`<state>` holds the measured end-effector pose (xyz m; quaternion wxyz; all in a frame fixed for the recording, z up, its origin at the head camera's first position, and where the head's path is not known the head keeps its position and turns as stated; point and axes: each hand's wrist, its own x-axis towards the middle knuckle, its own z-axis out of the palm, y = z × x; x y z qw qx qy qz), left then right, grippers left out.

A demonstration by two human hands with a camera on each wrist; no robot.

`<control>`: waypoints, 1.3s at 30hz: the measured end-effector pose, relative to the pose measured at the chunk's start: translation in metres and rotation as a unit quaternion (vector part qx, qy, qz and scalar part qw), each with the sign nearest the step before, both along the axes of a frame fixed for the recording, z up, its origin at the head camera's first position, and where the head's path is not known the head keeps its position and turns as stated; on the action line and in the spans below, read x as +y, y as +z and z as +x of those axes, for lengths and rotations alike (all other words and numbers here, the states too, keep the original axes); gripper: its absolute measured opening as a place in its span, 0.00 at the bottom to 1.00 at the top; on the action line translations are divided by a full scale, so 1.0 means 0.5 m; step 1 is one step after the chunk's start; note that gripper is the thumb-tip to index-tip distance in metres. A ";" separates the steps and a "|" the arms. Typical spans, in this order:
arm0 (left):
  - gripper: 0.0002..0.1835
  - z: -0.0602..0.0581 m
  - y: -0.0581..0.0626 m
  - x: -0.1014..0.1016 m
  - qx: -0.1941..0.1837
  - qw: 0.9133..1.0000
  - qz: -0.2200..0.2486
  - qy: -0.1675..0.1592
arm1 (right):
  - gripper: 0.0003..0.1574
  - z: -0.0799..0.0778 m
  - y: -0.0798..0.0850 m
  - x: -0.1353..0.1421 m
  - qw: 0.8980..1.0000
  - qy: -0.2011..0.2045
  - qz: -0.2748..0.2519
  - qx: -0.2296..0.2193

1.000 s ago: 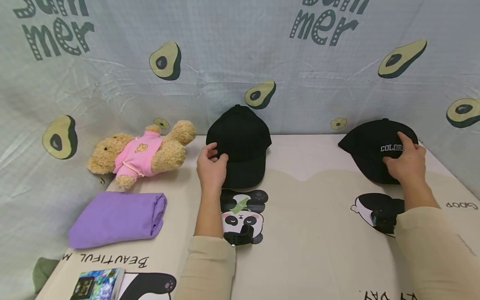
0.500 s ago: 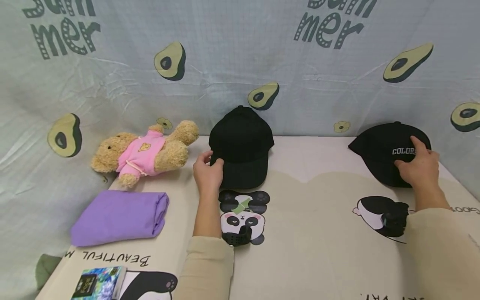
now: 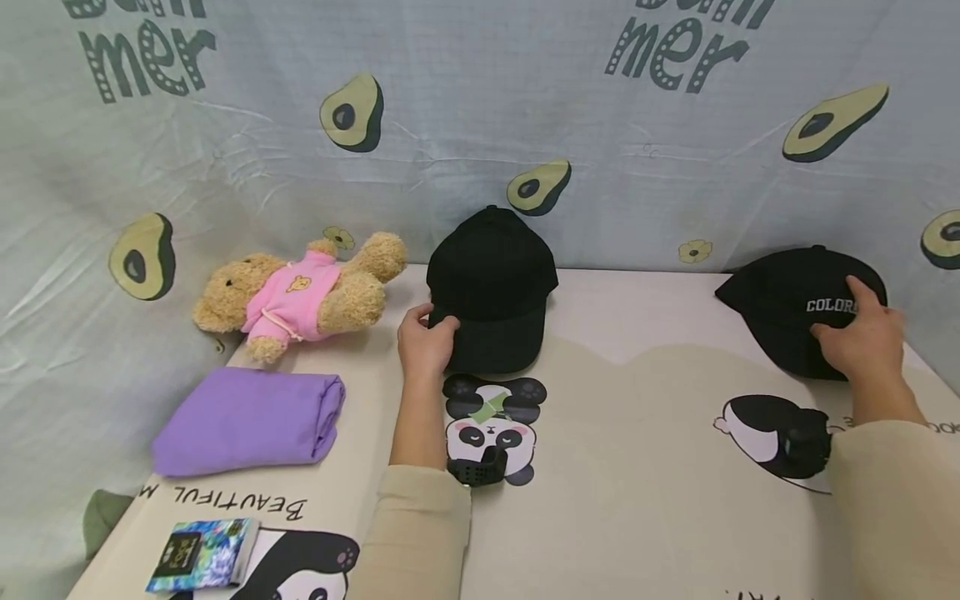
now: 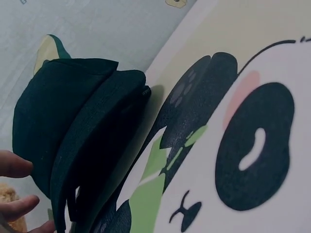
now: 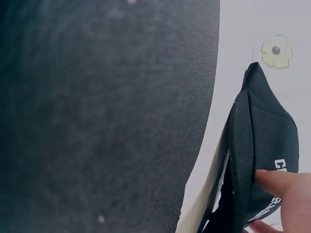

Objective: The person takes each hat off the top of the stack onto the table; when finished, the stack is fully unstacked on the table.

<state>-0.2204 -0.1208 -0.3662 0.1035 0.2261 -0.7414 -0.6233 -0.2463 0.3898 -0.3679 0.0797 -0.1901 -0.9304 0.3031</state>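
Observation:
A plain black cap [image 3: 491, 279] leans at the back of the table, brim down. My left hand [image 3: 426, 343] is at its left edge, thumb over the front and fingers bent round the side. In the left wrist view a fingertip [image 4: 22, 165] meets the crown of this cap [image 4: 73, 116]. Farther right, a black cap with white lettering [image 3: 795, 308] stands near the wall. My right hand [image 3: 866, 333] grips its right side, thumb by the brim and index finger along the crown. The right wrist view shows the thumb [image 5: 277, 180] against that cap [image 5: 267, 131], over part of the letters.
A teddy bear in a pink top [image 3: 303, 292] lies at the back left. In front of it are a folded purple cloth [image 3: 247, 421] and a small colourful book [image 3: 202, 554]. The printed tablecloth [image 3: 622, 467] meets an avocado-patterned curtain [image 3: 450, 125] behind.
My right hand has moved right, and the lettered cap has shifted with it. My left hand has settled lower on the plain cap's edge. The head view has swung slightly left.

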 end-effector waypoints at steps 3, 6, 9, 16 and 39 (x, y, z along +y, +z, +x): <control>0.31 0.000 0.003 0.000 -0.005 1.000 0.023 0.000 | 0.53 0.002 0.000 0.001 1.000 0.003 0.005 0.008; 0.32 0.000 0.005 0.001 -0.008 0.999 0.042 -0.002 | 0.54 0.005 -0.001 0.004 1.000 0.005 0.008 0.015; 0.32 0.000 0.006 0.002 -0.009 0.999 0.045 -0.005 | 0.55 0.010 -0.002 0.005 1.000 0.002 -0.001 0.019; 0.32 -0.001 0.004 0.006 -0.015 0.999 0.049 -0.003 | 0.55 0.015 0.009 -0.012 0.999 -0.023 -0.025 0.031; 0.27 -0.002 -0.001 0.002 -0.007 0.997 0.060 0.051 | 0.48 0.013 0.038 -0.151 0.984 -0.020 -0.069 0.161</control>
